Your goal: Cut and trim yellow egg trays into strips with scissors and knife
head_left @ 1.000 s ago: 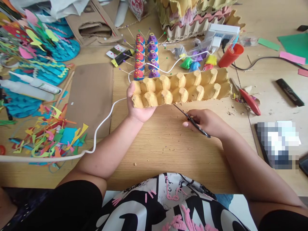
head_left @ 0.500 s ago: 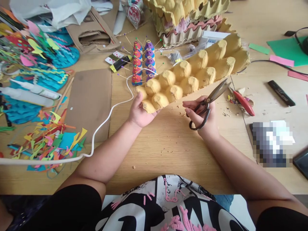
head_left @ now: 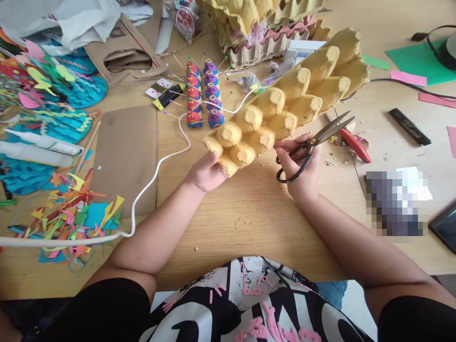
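Observation:
My left hand grips the near left end of a yellow egg carton strip, thumb on top and fingers beneath. The strip has two rows of cups, bumps facing up, and slants above the table toward the upper right. In my right hand is a pair of scissors with black handles, its blades slightly apart and pointing up and right. The scissors are beside the strip's lower edge; the fingers of that hand are close to the carton, and I cannot tell if they touch it.
Painted caterpillars with pins stand behind the strip. A white cord crosses the left side, near cardboard and paper scraps. A red cutter lies at right. Stacked egg trays stand at the back.
The egg carton strip has tilted, showing more of its bumps, and its lower left end has dropped slightly. The scissors have turned a little flatter. The whole view has shifted slightly.

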The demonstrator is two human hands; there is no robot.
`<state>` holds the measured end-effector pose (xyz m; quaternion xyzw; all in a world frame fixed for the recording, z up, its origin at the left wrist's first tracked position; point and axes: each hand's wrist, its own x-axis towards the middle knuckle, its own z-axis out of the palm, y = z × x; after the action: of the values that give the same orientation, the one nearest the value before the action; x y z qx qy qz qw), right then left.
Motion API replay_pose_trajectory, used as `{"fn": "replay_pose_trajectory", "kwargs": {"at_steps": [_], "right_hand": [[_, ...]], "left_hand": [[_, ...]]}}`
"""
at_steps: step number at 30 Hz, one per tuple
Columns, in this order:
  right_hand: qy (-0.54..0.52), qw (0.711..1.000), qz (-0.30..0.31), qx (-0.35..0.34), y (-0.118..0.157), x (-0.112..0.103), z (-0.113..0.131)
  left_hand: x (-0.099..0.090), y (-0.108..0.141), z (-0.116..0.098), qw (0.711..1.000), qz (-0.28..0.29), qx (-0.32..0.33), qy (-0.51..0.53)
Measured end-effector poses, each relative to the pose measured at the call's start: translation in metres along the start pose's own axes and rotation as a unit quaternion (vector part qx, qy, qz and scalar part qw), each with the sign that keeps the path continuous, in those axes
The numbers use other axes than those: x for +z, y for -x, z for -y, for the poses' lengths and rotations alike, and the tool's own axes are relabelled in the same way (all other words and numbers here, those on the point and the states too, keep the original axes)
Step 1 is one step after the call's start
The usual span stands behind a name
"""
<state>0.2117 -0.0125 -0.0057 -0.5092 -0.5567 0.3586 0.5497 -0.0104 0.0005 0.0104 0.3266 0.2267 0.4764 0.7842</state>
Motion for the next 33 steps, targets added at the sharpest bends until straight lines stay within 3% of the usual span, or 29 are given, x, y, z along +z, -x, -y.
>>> {"fn": "replay_pose_trajectory", "kwargs": {"at_steps": [3,8,14,21,33], "right_hand": [[0.045,0.999,-0.023,0.013,-0.002,-0.001,-0.002],[0.011,0.997,-0.071,-0.011,-0.006,0.002,-0.004],[-0.025,0.995,-0.100,-0.017,-0.009,0.003,-0.003],[0.059,0.994,-0.081,-0.030,-0.007,-0.002,-0.007],[0.098,0.992,-0.053,-0.066,-0.007,-0.009,-0.006]], "left_hand": [[-0.002,0.000,0.002,1.000,0.017,-0.015,-0.019],[-0.010,0.003,0.006,0.998,0.025,-0.056,-0.022],[-0.003,0.003,0.004,0.996,0.026,-0.083,-0.032],[-0.009,0.003,0.007,0.996,0.028,-0.079,-0.017],[-0.011,0.003,0.004,0.998,0.004,-0.056,0.003]]}}
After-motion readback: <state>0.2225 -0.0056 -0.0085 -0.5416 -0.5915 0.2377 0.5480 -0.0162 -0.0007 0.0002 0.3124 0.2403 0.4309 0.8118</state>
